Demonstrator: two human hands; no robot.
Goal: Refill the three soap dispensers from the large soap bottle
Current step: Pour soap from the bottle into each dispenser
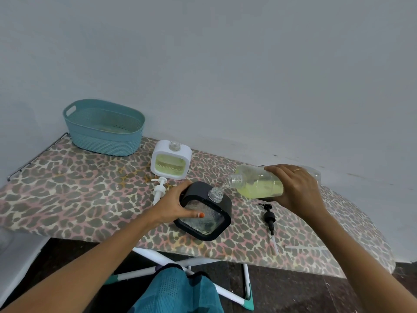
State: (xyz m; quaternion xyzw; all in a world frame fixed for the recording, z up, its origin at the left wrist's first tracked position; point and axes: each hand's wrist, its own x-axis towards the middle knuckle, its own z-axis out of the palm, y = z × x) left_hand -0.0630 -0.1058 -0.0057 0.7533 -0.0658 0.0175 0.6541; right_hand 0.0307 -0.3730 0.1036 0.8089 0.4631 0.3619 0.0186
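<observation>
Tipped clear soap bottle (259,184) over uncapped black dispenser (204,211); white dispenser (170,159) behind.

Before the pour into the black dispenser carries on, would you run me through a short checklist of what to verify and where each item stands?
1. Black dispenser steadied: ok, the left hand grips its side, and it is tilted toward the bottle.
2. Large soap bottle held firmly: ok, the right hand wraps its body, tipped nearly level.
3. Bottle mouth lined up over dispenser neck: ok, a thin stream runs in.
4. Black pump out of the way: ok, lying on the ironing board.
5. Fill level in black dispenser: cannot tell.
6. White dispenser: not ok, open, its white pump lies beside it.
</observation>
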